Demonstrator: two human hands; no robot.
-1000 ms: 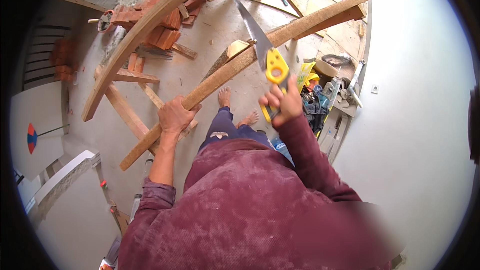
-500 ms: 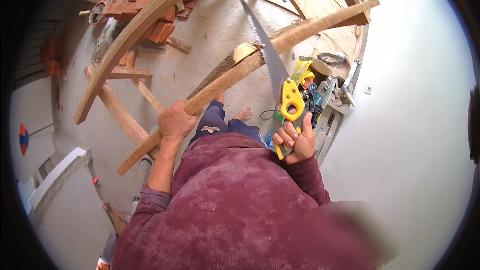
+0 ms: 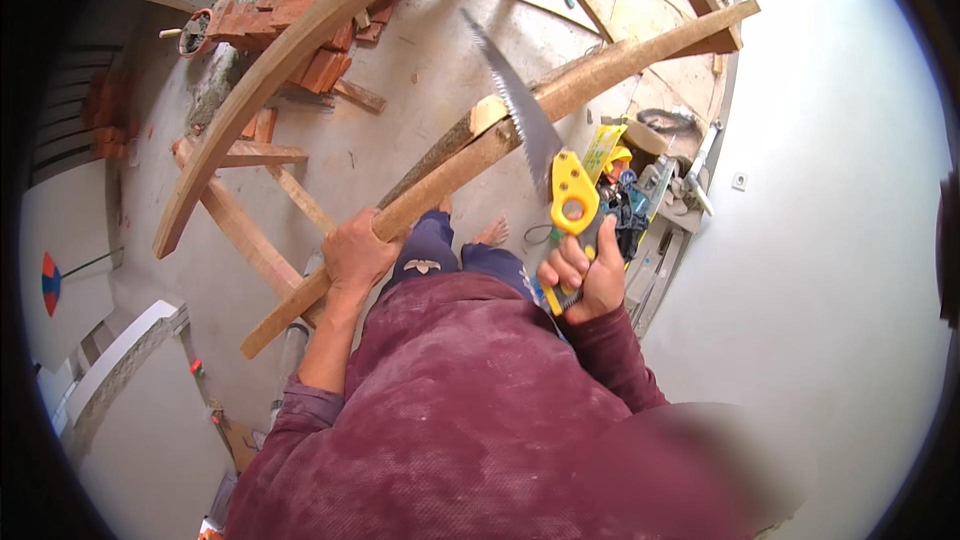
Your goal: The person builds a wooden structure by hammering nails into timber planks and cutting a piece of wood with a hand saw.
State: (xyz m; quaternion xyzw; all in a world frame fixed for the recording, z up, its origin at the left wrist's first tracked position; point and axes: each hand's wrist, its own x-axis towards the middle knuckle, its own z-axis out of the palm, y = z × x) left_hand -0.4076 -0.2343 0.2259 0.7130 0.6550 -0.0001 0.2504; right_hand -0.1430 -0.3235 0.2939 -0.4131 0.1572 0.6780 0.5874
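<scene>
My right hand is closed round the yellow and black handle of a hand saw. Its toothed blade points away and to the left, lying against a long wooden beam. My left hand grips that beam near its lower left end. Behind the beam, a darker rough length of wood ends in a pale cut block close to the blade. Whether the teeth bite into the wood cannot be made out.
A long wooden rail passes over the upper left, with frame legs below. Red bricks are stacked behind it, beside a bucket. Tools and bags lie along the white wall at the right.
The saw has shifted slightly left and up, its blade tip farther to the left. My right hand moved a little with it; my left hand keeps its hold on the beam.
</scene>
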